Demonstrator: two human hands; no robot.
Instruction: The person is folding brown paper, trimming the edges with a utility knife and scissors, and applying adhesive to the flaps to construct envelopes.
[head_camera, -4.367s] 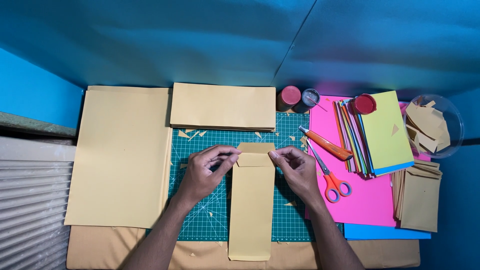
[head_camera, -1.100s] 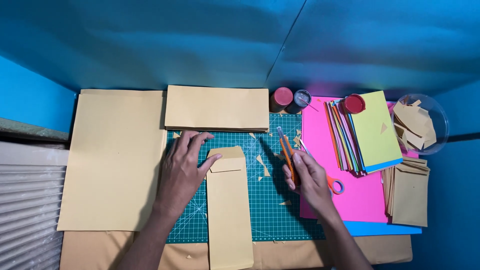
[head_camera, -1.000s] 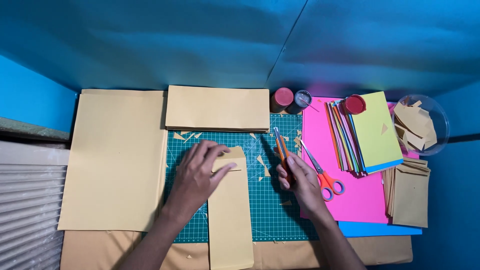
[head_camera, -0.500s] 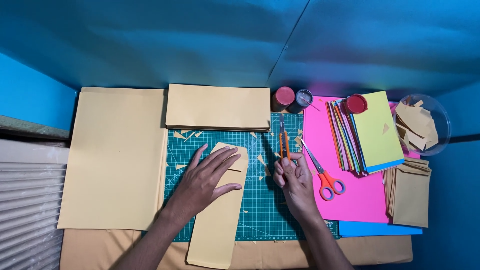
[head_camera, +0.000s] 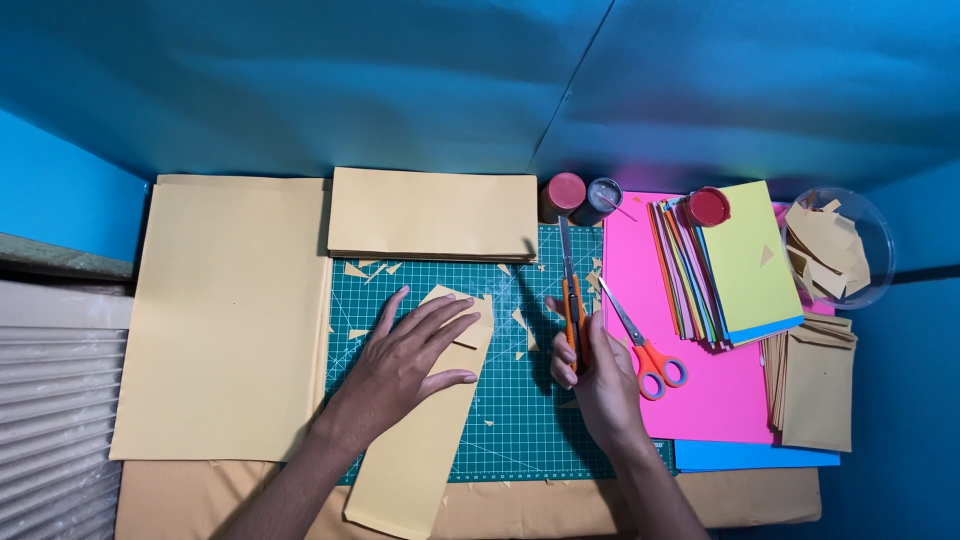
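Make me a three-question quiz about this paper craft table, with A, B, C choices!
1. Where do the scissors lie?
A. on the pink paper
B. in the clear bowl
C. on the big tan sheet

2. What colour is the cutting mat?
A. red
B. green
C. white

3. How is the left hand resting?
A. curled in a fist
B. flat with fingers spread on the long tan envelope
C. lifted in the air

Answers:
1 A: the orange-handled scissors lie at the pink paper's left edge.
2 B: the mat is green with a pale grid.
3 B: the palm presses down on the tilted envelope, while the right hand grips an orange knife.
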